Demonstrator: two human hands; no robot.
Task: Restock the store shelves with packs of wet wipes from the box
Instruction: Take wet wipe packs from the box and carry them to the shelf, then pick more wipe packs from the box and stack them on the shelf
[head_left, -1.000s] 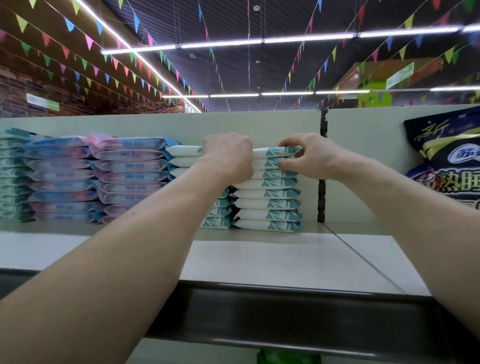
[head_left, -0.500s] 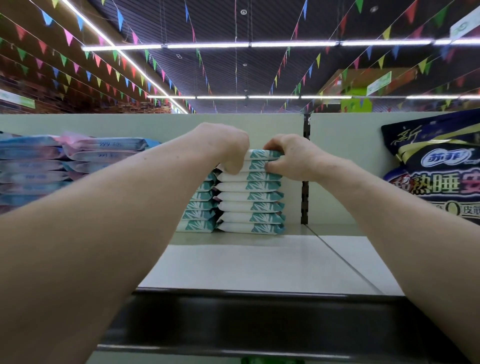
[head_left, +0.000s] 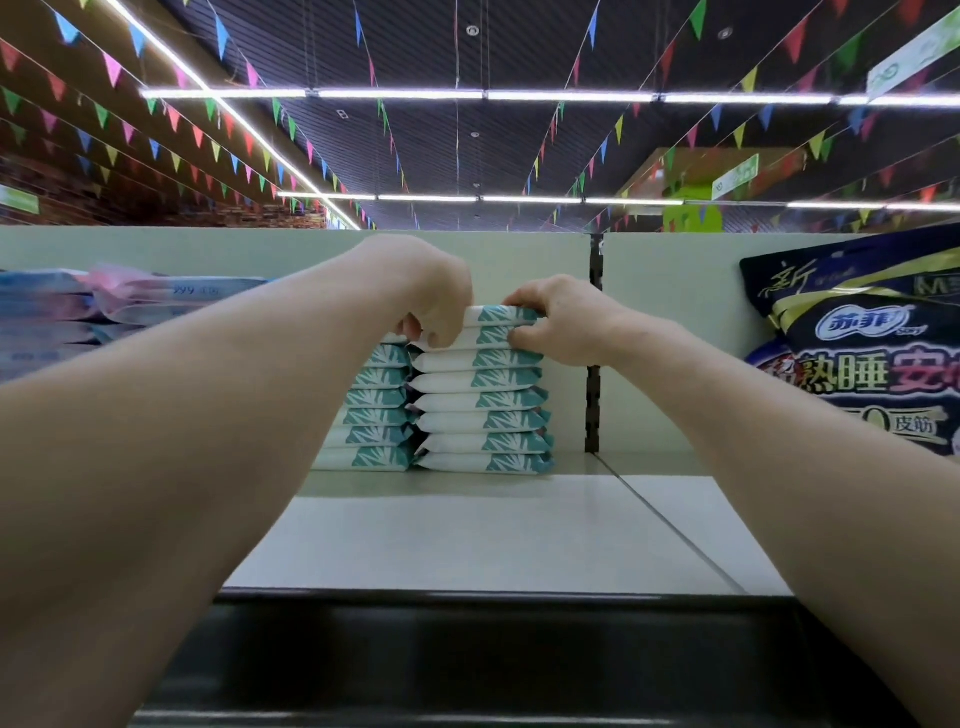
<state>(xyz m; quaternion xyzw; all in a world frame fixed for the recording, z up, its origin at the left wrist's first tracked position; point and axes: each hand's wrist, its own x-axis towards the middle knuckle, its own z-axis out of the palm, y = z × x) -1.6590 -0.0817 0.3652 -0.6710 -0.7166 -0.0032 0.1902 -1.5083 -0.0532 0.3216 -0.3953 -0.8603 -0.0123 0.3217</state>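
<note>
Both hands are up at the top of the pile here. The left hand (head_left: 436, 296) is curled round the left end and the right hand (head_left: 563, 325) is clamped over the right end, with the two uppermost white soft-plastic wet wipe packs with a teal leaf print (head_left: 498, 325) pinched between them. Those packs sit dead centre on the tall column of matching packs (head_left: 483, 410), which stands at the back of the pale grey shelf (head_left: 467, 535) against the rear panel. A shorter twin column (head_left: 374, 415) touches it at nine o'clock. The danger, as I read it, is the height: these packs are slick, pillowy and rounded at the edges, so a sideways nudge on release could slide the top ones off. It could also lean the whole column towards three o'clock, where only the black slotted upright (head_left: 592, 405) stands near. If one hand lets go before the other, the pair could skew. The packs themselves look plump and sealed, with crimped ends, lying flat with the leaf print all facing out. Blue and pink wipe packs (head_left: 156, 301) lie further out at nine o'clock, and a dark blue glossy bag (head_left: 857, 353) stands at three. The box is nowhere in shot.
</note>
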